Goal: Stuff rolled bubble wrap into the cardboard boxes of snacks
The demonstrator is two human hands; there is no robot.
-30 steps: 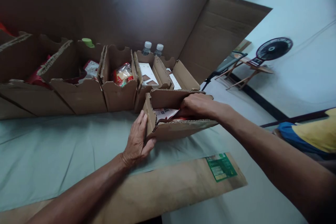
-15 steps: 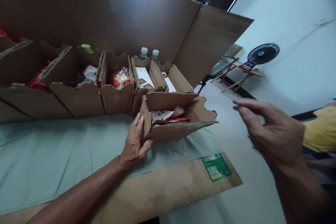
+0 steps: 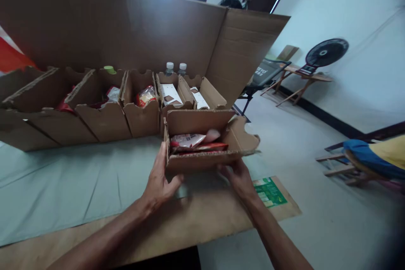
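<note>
A small open cardboard box (image 3: 202, 162) sits lengthwise before me, in front of the row of boxes. Inside it lie a white-and-red packet (image 3: 188, 140) and a flat red packet (image 3: 211, 147). My left hand (image 3: 160, 183) holds the box at its left end, fingers along the end wall and thumb toward the front. From below, my right hand (image 3: 239, 178) grips the lower front edge near the right end; some of its fingertips are hidden under the box.
Behind stand several cardboard compartments (image 3: 104, 122) with packets, against a tall cardboard panel (image 3: 177, 29). Two white-capped bottles (image 3: 170, 66) rise behind them. A green cloth (image 3: 63, 185) covers the table, with a cardboard strip (image 3: 209, 215) along its front. A fan (image 3: 325, 52) and a seated person (image 3: 389, 152) are at right.
My right hand has come in from the right and taken hold of the box's lower front edge. The left hand stays at the left end. The view has shifted slightly.
</note>
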